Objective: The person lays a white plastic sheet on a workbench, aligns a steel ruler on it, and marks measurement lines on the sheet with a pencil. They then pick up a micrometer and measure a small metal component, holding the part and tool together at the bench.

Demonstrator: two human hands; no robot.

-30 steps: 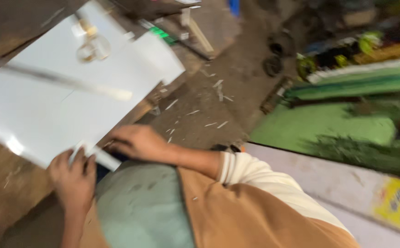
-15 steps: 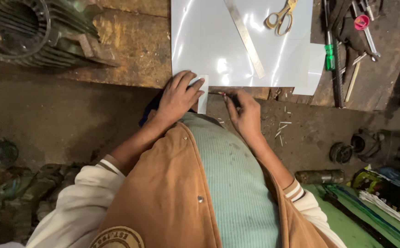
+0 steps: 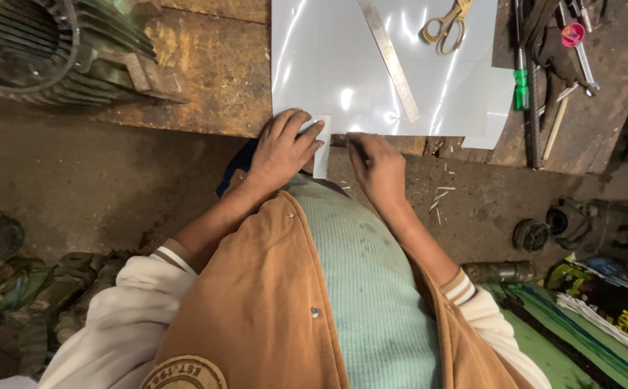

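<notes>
1. White sheet is laid flat on the worn wooden tabletop, its near edge at the tabletop's front edge; a narrow white strip hangs from that edge, just in front of the person's chest.
2. Marking or cutting along the near edge is judged to be the step in hand; a steady hold-down and a straight stroke are what the next move would call for.
3. The strip is pinned by the left hand, whose fingers are spread and pressed flat over it, nothing being gripped.
4. The right hand is held just beside the strip, its fingers curled around a thin dark tool whose tip is at the sheet's edge; its kind cannot be told.
5. A steel ruler and yellow-handled scissors are seen lying on the sheet, well apart from both hands.
6. A finned motor housing is seen at the far left, hand tools at the right.
</notes>
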